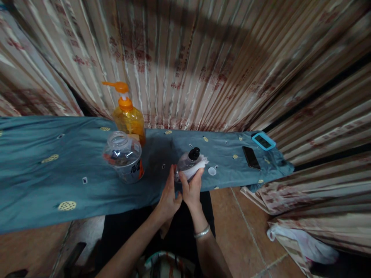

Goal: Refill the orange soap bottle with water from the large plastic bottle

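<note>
Left hand (pixel 169 195): flat and unclenched, fingers up against the near side of the small clear bottle (pixel 187 164), black-capped, at the near edge of the blue-clothed table (pixel 43 181). Right hand (pixel 191 188): grips a white cloth (pixel 199 166) against the bottle's body. Bottle likely light, smooth, slippery; best held around its body.

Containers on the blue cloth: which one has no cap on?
The wide clear jar left of the hands: its mouth is open. The yellow bottle behind it wears an orange pump, and the small clear bottle in hand has a black cap.
</note>
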`<state>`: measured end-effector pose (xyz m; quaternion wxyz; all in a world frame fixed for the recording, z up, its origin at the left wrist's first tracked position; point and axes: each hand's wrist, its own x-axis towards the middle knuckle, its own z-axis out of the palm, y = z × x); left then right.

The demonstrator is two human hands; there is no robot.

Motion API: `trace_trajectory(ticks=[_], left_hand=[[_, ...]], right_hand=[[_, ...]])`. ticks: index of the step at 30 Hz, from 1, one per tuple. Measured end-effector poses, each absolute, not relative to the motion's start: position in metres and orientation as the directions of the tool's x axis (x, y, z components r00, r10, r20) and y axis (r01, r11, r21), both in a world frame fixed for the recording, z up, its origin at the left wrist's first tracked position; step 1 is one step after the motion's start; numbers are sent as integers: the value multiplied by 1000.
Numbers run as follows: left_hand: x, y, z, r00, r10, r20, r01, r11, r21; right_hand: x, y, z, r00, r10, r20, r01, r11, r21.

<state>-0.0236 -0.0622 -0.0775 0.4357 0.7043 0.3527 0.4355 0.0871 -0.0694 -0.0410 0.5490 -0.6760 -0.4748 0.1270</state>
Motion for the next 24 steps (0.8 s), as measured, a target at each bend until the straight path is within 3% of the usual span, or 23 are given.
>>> trace_trajectory(ticks=[7, 14, 17, 24], left_hand=[[-31, -51, -66, 380, 894, 237, 84, -288, 954], [-25, -57, -57, 382, 912, 149, 25, -172, 985], [-15, -71, -58, 385, 913, 139, -5, -148, 989], [4, -52, -62, 249, 952, 179, -33, -176, 984]], right_hand=[[90, -81, -72, 513, 837, 192, 405, -39, -913], [107, -70, -14, 552, 787, 274, 336, 91, -938], [115, -53, 0, 542, 803, 247, 252, 124, -960], [104, -51, -51, 552, 833, 37, 11, 38, -999]])
